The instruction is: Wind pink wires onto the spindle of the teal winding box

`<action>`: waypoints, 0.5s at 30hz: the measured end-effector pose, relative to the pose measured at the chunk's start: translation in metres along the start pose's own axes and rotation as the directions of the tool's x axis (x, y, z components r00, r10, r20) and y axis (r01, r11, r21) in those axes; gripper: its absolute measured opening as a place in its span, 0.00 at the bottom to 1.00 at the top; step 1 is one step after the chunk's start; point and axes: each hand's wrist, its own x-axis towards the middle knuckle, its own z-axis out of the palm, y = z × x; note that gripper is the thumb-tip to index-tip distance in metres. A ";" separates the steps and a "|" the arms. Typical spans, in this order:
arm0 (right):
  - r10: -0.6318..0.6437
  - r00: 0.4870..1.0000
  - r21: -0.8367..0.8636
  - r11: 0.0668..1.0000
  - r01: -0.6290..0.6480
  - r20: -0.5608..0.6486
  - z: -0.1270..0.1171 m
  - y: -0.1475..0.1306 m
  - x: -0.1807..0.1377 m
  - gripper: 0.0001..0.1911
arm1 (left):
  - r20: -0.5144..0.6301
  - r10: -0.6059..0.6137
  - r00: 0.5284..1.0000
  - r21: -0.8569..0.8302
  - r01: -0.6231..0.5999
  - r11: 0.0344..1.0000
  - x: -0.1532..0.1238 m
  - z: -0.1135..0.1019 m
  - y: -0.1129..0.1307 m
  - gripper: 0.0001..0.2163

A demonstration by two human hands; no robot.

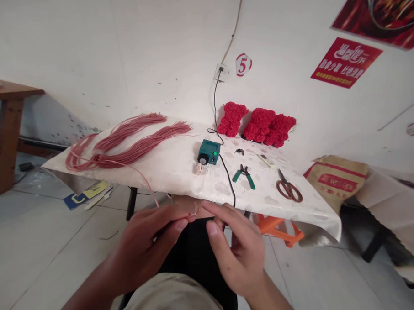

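My left hand point(151, 244) pinches a pink wire point(194, 212) between thumb and forefinger, over my lap in front of the table edge. The wire's short end bends up past the fingertips, its tip looking paler. My right hand point(235, 247) is beside that end, thumb and forefinger apart with nothing seen between them. From the left hand the strand runs up to a large bundle of pink wires point(124, 158), tied near one end, on the table. A small teal machine point(209, 151) with a black knob and green button stands beyond my hands.
On the white-covered table point(178, 183) lie green-handled wire strippers point(245, 176), brown-handled scissors point(289, 188) and a small black item point(239, 151). Red flower-covered bears point(259, 124) stand by the wall. A black power cord point(214, 98) reaches the wall socket point(220, 73). An orange stool point(281, 229) is underneath.
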 end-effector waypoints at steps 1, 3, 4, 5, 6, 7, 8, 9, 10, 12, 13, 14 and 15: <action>-0.003 1.000 0.004 1.000 0.003 -0.002 0.000 0.000 0.001 0.19 | 0.008 -0.002 1.000 -0.003 0.002 1.000 0.000 0.000 0.000 0.09; -0.006 1.000 0.008 1.000 0.006 -0.003 0.001 -0.001 0.001 0.19 | 0.008 -0.004 1.000 -0.005 0.004 1.000 0.000 -0.001 0.001 0.09; -0.006 1.000 0.010 1.000 0.006 0.000 0.001 -0.001 0.001 0.19 | 0.003 -0.005 1.000 -0.002 0.005 1.000 0.000 -0.001 0.001 0.09; -0.011 1.000 0.008 1.000 0.011 0.005 0.001 -0.001 0.001 0.20 | 0.001 -0.003 1.000 0.001 0.003 1.000 0.000 -0.001 0.002 0.09; -0.021 1.000 0.004 1.000 0.021 0.010 0.001 -0.002 0.000 0.20 | -0.001 -0.001 1.000 0.005 0.001 1.000 -0.001 -0.001 0.002 0.09; -0.036 0.999 -0.007 0.999 0.036 0.015 0.000 -0.002 0.000 0.21 | 0.000 0.003 1.000 0.007 -0.003 1.000 -0.001 -0.001 0.002 0.09; -0.058 0.998 -0.024 0.998 0.059 0.020 0.000 -0.003 0.000 0.22 | 0.005 0.003 1.000 0.008 -0.003 1.000 -0.001 -0.001 0.002 0.09; -0.083 0.996 -0.046 0.995 0.083 0.022 -0.001 -0.004 -0.001 0.23 | 0.011 0.001 1.000 0.009 -0.002 1.000 -0.001 -0.001 0.002 0.09; -0.105 0.994 -0.072 0.992 0.107 0.026 -0.002 -0.004 -0.001 0.23 | 0.015 -0.001 1.000 0.008 0.001 1.000 -0.001 -0.001 0.001 0.09; -0.138 0.990 -0.117 0.983 0.141 0.035 -0.003 -0.005 0.000 0.24 | 0.025 0.000 1.000 0.003 0.000 1.000 0.000 -0.001 0.001 0.09; -0.145 0.989 -0.130 0.980 0.149 0.037 -0.004 -0.006 0.000 0.24 | 0.026 0.002 1.000 0.000 -0.002 1.000 0.000 -0.001 0.000 0.09; -0.147 0.988 -0.135 0.979 0.150 0.036 -0.004 -0.006 0.001 0.24 | 0.023 0.005 1.000 -0.003 -0.005 1.000 0.001 -0.001 0.000 0.09; -0.145 0.989 -0.131 0.980 0.147 0.028 -0.003 -0.006 0.001 0.24 | 0.017 0.005 1.000 -0.006 -0.005 1.000 0.001 -0.001 0.000 0.09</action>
